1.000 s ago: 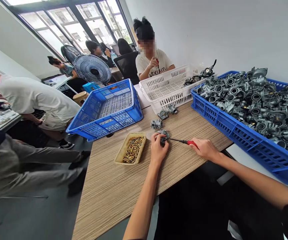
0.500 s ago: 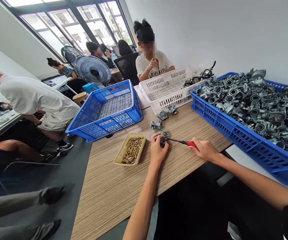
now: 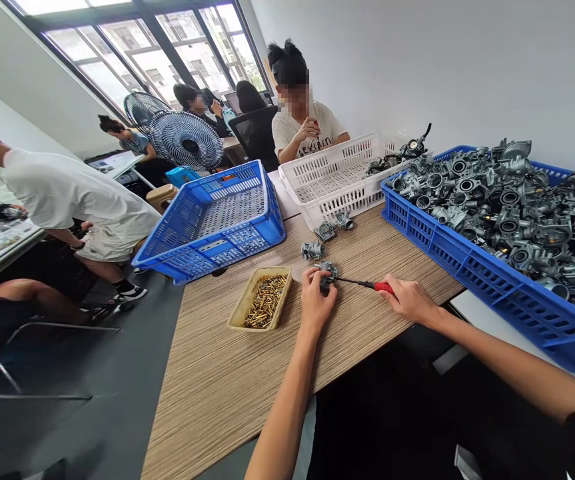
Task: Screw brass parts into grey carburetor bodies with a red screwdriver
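My left hand [image 3: 317,297] is closed around a small grey metal carburetor part [image 3: 326,272] on the wooden table. In my right hand [image 3: 408,298] is the red handle of a screwdriver [image 3: 383,287], whose dark shaft points left and reaches the metal part. The exact contact of its tip is too small to tell. Just beyond my left hand stand several similar metal parts [image 3: 312,250] in a loose row. A shallow tan tray [image 3: 237,319] with many small brass pieces [image 3: 266,301] lies to the left of that hand.
A blue crate [image 3: 217,257] stands at the table's far left, beside a white crate [image 3: 337,200]. On the right, a large blue crate [image 3: 487,283] is heaped with metal parts. Across the table sits a person [image 3: 307,130]; others are at the left, near fans [image 3: 187,141].
The legs and shoes at the lower left have gone from that spot, showing more floor and chair frame. Both my hands, the screwdriver and the metal part look unchanged.
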`<state>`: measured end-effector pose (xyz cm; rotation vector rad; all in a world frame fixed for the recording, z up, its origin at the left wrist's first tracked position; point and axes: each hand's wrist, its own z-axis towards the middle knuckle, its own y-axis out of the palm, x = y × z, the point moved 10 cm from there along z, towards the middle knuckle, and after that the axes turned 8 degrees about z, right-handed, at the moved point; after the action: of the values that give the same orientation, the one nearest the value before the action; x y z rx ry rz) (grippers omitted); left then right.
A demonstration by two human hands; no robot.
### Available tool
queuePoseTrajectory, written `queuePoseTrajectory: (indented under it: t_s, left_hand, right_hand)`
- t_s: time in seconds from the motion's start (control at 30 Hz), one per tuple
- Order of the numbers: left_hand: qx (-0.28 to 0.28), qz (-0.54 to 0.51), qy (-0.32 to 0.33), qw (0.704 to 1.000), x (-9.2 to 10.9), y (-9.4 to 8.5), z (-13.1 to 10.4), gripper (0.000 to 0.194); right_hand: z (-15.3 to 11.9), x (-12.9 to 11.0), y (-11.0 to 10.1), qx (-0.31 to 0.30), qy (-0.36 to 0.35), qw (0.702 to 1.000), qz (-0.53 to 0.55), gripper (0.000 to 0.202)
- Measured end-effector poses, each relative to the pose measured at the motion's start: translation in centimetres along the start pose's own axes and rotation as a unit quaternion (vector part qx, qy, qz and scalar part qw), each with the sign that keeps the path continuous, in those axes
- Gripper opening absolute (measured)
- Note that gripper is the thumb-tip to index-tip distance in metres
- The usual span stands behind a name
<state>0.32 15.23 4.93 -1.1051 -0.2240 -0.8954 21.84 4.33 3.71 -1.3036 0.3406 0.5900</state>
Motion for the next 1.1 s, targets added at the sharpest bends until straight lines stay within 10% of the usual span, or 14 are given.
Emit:
queuePoseTrajectory:
  t_s: [1.1]
  left_hand:
    - [0.048, 0.053, -0.046, 0.996, 0.0, -0.2, -0.2, 0.017]
  right_hand:
    - [-0.1, 1.2, -1.0, 0.027, 0.077, 0.995, 0.056, 0.033]
